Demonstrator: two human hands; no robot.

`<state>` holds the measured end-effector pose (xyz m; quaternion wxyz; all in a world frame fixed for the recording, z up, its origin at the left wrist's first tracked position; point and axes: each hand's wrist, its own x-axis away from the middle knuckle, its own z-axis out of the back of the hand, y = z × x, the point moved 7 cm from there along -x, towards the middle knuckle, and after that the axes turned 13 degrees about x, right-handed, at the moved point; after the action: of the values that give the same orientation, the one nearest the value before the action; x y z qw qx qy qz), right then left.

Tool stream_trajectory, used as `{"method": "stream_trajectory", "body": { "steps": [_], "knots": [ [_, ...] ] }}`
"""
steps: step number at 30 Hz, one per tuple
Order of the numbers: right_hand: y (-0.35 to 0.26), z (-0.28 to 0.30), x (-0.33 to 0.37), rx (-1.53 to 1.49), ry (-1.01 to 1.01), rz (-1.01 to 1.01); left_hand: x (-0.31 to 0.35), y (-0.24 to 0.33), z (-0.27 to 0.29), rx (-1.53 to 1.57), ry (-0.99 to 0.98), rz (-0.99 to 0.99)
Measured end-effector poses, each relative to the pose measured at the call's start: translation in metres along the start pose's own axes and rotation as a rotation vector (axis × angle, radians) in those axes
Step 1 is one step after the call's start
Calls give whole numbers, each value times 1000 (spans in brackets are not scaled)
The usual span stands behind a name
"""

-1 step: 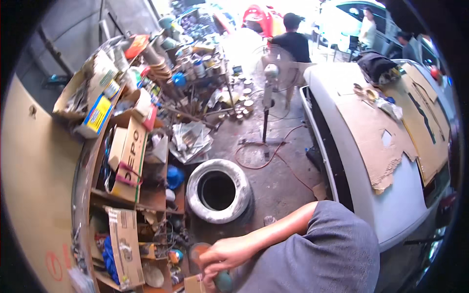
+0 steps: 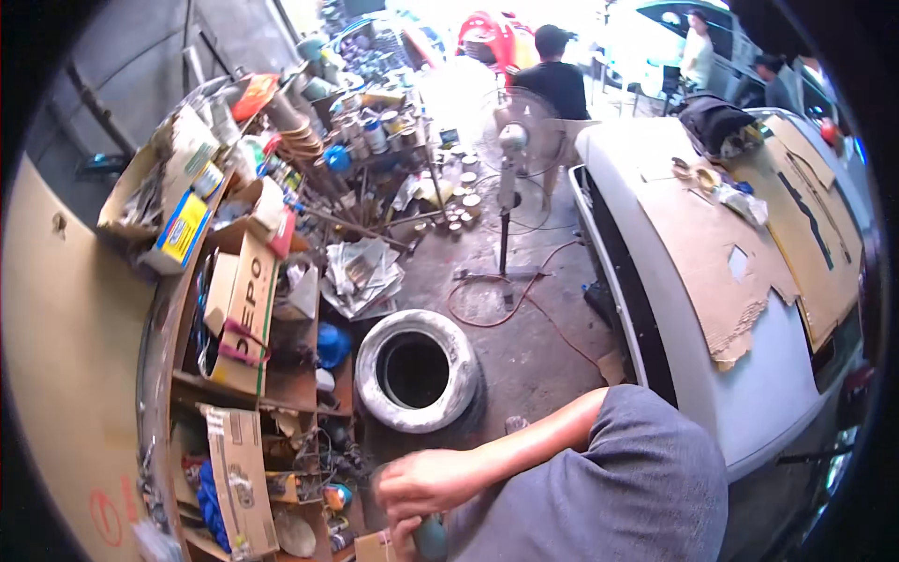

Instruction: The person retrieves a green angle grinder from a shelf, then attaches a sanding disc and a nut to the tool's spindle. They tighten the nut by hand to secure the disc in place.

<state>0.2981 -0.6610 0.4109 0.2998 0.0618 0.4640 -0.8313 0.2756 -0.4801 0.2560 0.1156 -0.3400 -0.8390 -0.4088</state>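
Observation:
A bare forearm comes in from the right, out of dark grey cloth, and ends in my right hand [image 2: 426, 482] near the lower edge. The hand is closed, its fingers curling down toward me. A dull green rounded object [image 2: 430, 539] shows below it, against the curled fingers; its lower part lies outside the picture and I cannot make out its kind. The knuckles are slightly blurred. My left hand cannot be made out.
A whitish tyre [image 2: 417, 371] lies ahead, beyond the hand. Shelves with cardboard boxes [image 2: 234, 478] run along the left. A pedestal fan [image 2: 512, 140], red cord [image 2: 473, 323] and seated person [image 2: 552, 84] are farther off. Cardboard [image 2: 702, 253] covers a grey vehicle panel [image 2: 740, 412] at right.
An orange-brown round patch by my right hand's fingers no longer shows. The hand has shifted slightly left and up over that spot. The view has tilted a little.

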Motion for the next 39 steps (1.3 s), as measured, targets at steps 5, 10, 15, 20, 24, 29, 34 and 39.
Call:
{"method": "stream_trajectory", "body": {
  "steps": [5, 10, 15, 20, 24, 29, 34, 39],
  "knots": [
    [29, 10, 46, 717, 306, -203, -59, -6, -61, -232, -174, 102],
    [42, 26, 60, 746, 334, -349, -85, -1, -80, -406, -357, 217],
    [48, 33, 58, 565, 155, 3, -79, 17, -100, -535, -427, 361],
    [25, 33, 27, 767, 177, 111, -104, 25, -51, -513, -471, 377],
    [28, 10, 15, 864, 316, -513, -108, 39, -35, -495, -440, 334],
    [35, -12, 0, 756, 221, -363, -113, 42, -32, -493, -474, 359],
    [60, -5, 5, 642, 14, -56, -118, 40, -38, -483, -524, 381],
    [46, -25, 5, 873, 163, -364, -118, 46, -45, -509, -529, 323]
  ]
}}
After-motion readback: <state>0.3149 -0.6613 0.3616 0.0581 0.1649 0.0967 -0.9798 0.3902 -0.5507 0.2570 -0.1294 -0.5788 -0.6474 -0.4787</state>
